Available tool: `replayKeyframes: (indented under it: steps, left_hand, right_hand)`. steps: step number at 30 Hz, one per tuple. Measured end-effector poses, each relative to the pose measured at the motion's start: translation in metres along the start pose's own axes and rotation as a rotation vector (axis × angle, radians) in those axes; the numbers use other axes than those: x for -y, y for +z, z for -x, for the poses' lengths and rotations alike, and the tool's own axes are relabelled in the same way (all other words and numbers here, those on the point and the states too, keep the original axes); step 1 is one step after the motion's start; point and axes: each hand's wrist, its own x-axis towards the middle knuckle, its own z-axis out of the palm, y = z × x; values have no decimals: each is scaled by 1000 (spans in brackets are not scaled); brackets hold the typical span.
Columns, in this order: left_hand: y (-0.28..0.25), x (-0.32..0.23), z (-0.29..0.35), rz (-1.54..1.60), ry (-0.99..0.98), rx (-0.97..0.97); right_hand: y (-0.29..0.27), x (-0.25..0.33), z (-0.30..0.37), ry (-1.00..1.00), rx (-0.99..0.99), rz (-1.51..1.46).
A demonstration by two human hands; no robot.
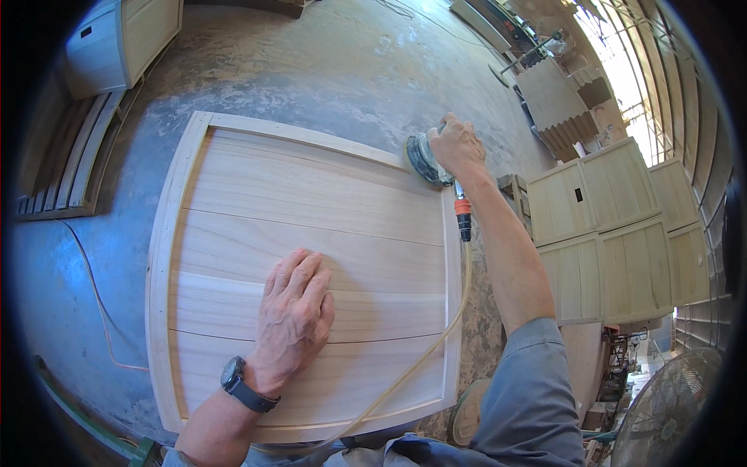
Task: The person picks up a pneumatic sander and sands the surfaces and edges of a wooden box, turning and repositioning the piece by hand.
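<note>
A pale wooden panel (311,210) with a raised frame (162,272) round its edge lies before me. My right hand (459,146) grips an air-powered orbital sander (421,159), whose round pad is at the frame's far right corner. From the sander's orange and black hose fitting (463,218), a clear yellowish air hose (412,366) runs back across the panel toward my body. My left hand (296,307) rests on the boards left of the middle, palm down, fingers stretched out and holding nothing. A dark watch (237,377) is on that wrist.
Wooden cabinets (599,202) are stacked on the right. Another cabinet (117,43) sits on slatted wood (74,156) at the far left. An orange cord (97,303) crosses the concrete floor (296,70). A large fan (665,405) stands at the lower right, a green bar (85,420) at the lower left.
</note>
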Motion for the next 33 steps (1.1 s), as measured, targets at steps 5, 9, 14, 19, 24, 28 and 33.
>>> replayKeyframes:
  steps: [5,9,14,19,24,28,33]
  left_hand:
    - [1,1,2,19,-5,1]
    - [0,3,0,8,3,-36]
    - [2,5,2,31,4,-15]
    - [1,3,0,7,7,-44]
    - [-1,5,1,6,-1,-40]
    - [-2,3,0,16,-6,-22]
    - [0,5,2,7,-9,-14]
  right_hand:
    - [3,3,-1,-12,7,-1]
    - [2,-11,-5,-7,13,31]
    - [3,-30,3,35,14,56]
    - [-2,-39,30,26,-23,35]
    - [3,-45,37,14,-4,28]
    - [4,-50,27,67,-15,51]
    - [3,-50,19,72,6,52]
